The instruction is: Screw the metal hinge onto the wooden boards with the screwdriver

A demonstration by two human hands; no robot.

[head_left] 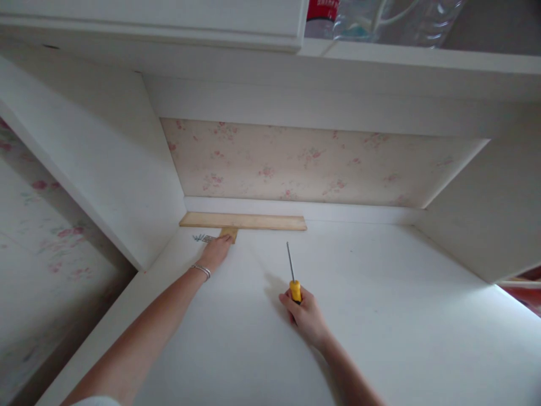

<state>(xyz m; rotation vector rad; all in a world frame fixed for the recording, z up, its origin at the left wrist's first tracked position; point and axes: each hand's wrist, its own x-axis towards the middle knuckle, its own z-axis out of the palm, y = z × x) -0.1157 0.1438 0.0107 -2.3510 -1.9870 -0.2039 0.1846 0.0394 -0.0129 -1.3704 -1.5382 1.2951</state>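
My right hand (307, 317) is wrapped around the yellow handle of a screwdriver (295, 290), its thin metal shaft pointing up and away from me. Out to the left, my left hand (216, 252), with a silver bracelet at the wrist, has its fingers closed on a small wooden block (229, 232). That block lies right at the front edge of a long, narrow wooden board (245, 221). Beside my left fingers lie several screws (198, 238) and a small grey metal piece (207, 238), partly covered by the hand.
The white desk surface (380, 338) runs back to a floral-papered wall (304, 163). White side panels stand at the left (97, 152) and right (473, 214). Overhead is a white shelf (422, 59) bearing clear plastic bottles (437, 22). A white cabinet door (152, 22) hangs upper left.
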